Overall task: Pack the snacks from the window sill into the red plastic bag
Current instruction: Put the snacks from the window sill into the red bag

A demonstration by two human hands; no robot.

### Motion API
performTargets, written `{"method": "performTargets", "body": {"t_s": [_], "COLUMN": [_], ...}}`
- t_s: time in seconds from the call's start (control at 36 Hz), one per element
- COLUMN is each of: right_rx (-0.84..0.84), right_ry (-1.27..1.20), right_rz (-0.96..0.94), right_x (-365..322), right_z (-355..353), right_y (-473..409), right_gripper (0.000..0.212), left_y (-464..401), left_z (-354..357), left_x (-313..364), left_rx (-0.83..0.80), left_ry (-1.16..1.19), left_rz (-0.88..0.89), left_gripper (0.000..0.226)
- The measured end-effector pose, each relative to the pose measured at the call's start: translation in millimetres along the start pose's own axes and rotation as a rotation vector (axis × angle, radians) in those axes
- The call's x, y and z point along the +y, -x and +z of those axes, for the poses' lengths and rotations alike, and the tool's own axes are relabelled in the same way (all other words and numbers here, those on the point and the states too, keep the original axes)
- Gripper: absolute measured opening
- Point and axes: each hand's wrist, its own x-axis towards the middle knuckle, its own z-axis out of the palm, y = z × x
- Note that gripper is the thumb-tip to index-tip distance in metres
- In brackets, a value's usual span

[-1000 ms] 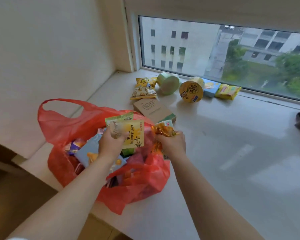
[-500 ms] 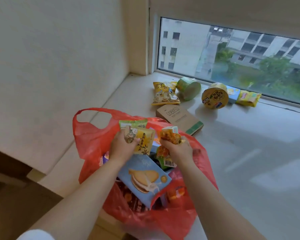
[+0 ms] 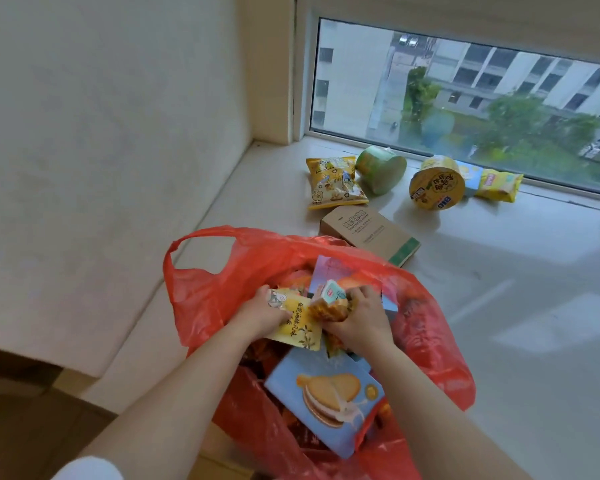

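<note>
The red plastic bag (image 3: pixel 205 282) stands open on the sill's near left corner, full of snacks. Both hands are inside its mouth. My left hand (image 3: pixel 257 311) grips a flat yellow packet (image 3: pixel 297 323). My right hand (image 3: pixel 361 323) grips a small wrapped cake (image 3: pixel 329 301) with a pale label. A blue sandwich-biscuit box (image 3: pixel 326 400) lies in the bag just below my hands. On the sill beyond lie a brown cardboard box (image 3: pixel 368 230), a yellow chip bag (image 3: pixel 335 183), a green cup (image 3: pixel 380 169), a yellow cup (image 3: pixel 437 188) and a small yellow packet (image 3: pixel 499 185).
The white window sill (image 3: pixel 499 306) stretches to the right and toward the window glass (image 3: pixel 465 98). A plain wall (image 3: pixel 101 150) borders the sill on the left. A light blue pack (image 3: pixel 471 174) lies half hidden behind the yellow cup.
Both hands have dropped lower into the bag's mouth with their snacks and drawn together. The view has swung left and closer, and the blue biscuit box now shows fully.
</note>
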Motion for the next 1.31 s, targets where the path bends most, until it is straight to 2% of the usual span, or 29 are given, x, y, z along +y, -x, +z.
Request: {"method": "performTargets", "body": {"t_s": [0.11, 0.22, 0.42, 0.58, 0.67, 0.78, 0.86, 0.92, 1.17, 1.31], "right_rx": [-0.063, -0.009, -0.026, 0.005, 0.075, 0.175, 0.221, 0.233, 0.232, 0.134], "right_ry": [0.16, 0.212, 0.405, 0.306, 0.138, -0.103, -0.12, -0.102, -0.03, 0.05], "right_rz": [-0.064, -0.074, -0.128, -0.191, -0.203, -0.139, -0.095, -0.073, 0.063, 0.168], "right_x": [2, 3, 10, 10, 10, 9, 10, 11, 19, 39], "right_z": [8, 13, 15, 9, 4, -10, -26, -38, -76, -77], "right_y": [3, 4, 6, -1, -4, -14, -34, -50, -122, -176], "right_gripper": [0.068, 0.067, 0.078, 0.092, 0.082, 0.076, 0.045, 0.034, 0.028, 0.034], "left_y": [0, 2, 4, 18, 20, 14, 8, 1, -68, -120], "left_z": [0, 4, -2, 0, 1, -4, -12, -18, -36, -40], "left_x": [-3, -3, 8, 39, 57, 79, 103, 118, 181, 204], "left_rx": [0.056, 0.113, 0.072, 0.294, 0.362, 0.46, 0.491, 0.492, 0.436, 0.367], "left_ry": [-0.13, -0.263, -0.418, -0.702, -0.769, -0.711, -0.659, -0.637, -0.632, -0.703], "left_rz": [0.042, 0.069, 0.116, 0.284, 0.394, 0.508, 0.581, 0.601, 0.569, 0.503], "left_gripper": [0.084, 0.082, 0.079, 0.06, 0.052, 0.04, 0.035, 0.035, 0.037, 0.04]}}
